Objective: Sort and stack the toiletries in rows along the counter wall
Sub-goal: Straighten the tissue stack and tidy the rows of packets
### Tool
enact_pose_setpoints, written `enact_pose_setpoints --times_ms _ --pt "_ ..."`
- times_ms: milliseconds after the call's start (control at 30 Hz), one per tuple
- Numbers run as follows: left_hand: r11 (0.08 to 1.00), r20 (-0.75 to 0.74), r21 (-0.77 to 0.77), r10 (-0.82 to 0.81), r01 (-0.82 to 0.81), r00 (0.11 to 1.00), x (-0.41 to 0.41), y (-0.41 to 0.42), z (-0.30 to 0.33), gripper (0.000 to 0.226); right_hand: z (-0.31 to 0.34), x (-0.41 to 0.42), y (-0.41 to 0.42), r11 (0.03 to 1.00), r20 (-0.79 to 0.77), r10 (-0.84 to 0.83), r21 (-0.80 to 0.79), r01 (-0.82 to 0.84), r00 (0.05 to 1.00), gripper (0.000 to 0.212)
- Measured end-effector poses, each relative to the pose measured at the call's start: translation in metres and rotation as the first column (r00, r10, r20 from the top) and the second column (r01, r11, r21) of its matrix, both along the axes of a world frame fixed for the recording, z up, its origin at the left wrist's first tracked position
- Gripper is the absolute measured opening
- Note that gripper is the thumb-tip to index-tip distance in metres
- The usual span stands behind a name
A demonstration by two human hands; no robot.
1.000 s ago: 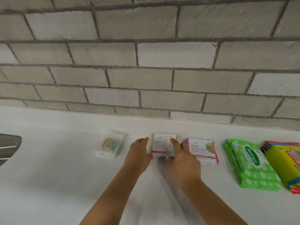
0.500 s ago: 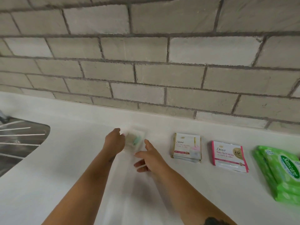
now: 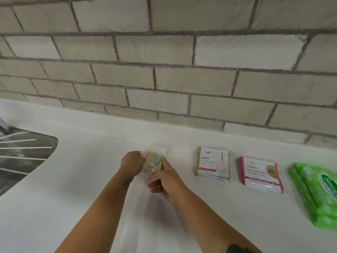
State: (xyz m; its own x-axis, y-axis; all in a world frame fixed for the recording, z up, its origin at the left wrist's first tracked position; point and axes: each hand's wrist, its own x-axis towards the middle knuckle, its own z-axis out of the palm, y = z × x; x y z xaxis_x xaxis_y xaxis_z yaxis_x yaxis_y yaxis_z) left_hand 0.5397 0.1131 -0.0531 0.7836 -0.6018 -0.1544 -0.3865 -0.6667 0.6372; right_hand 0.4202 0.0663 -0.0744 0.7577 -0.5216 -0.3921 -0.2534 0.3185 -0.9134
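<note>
Both forearms are bare from the lower edge of the picture to the wrist, with no sleeve showing. The left hand [image 3: 131,161] and the right hand [image 3: 166,178] carry no visible rings, watch or bracelet. A dark tattoo [image 3: 235,248] marks the right forearm near the bottom edge, cut off there.

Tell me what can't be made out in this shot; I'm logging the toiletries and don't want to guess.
- Clear packet, head view: motion-blurred and partly covered by the left hand and right hand; contents and count unclear.
- Green wipes pack: cut off by the right edge, brand name incomplete.
- Dove sachet stack and pink-edged Dove sachet: small print too small to read.
- Sink: cut off at the left edge.
</note>
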Motion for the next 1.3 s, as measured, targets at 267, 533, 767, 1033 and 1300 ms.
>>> enact_pose_setpoints --times_ms 267,533,767,1033,1300 --pt "0.997 0.002 -0.045 -0.063 0.063 0.998 -0.035 0.032 -0.003 0.026 0.004 -0.044 0.022 0.996 0.017 -0.005 -0.086 0.007 1.0 0.067" --pt "0.976 -0.09 -0.027 -0.218 0.216 0.972 -0.038 0.048 -0.003 0.074 -0.002 -0.065 0.033 0.636 -0.229 -0.096 -0.763 -0.117 0.969 0.075" --pt "0.913 -0.018 -0.014 -0.407 0.407 0.913 -0.019 0.063 -0.014 0.097 -0.001 -0.06 0.034 0.317 -0.342 -0.055 -0.897 -0.309 0.938 0.053" --pt "0.935 0.005 -0.136 -0.331 0.329 0.944 -0.034 0.052 -0.023 0.072 -0.01 -0.046 0.028 0.088 -0.329 -0.194 -0.944 -0.317 0.924 0.045" --pt "0.937 0.057 -0.074 -0.337 0.341 0.94 -0.048 0.031 -0.017 0.08 -0.017 -0.043 0.011 0.005 -0.266 -0.252 -0.962 -0.274 0.93 0.042"
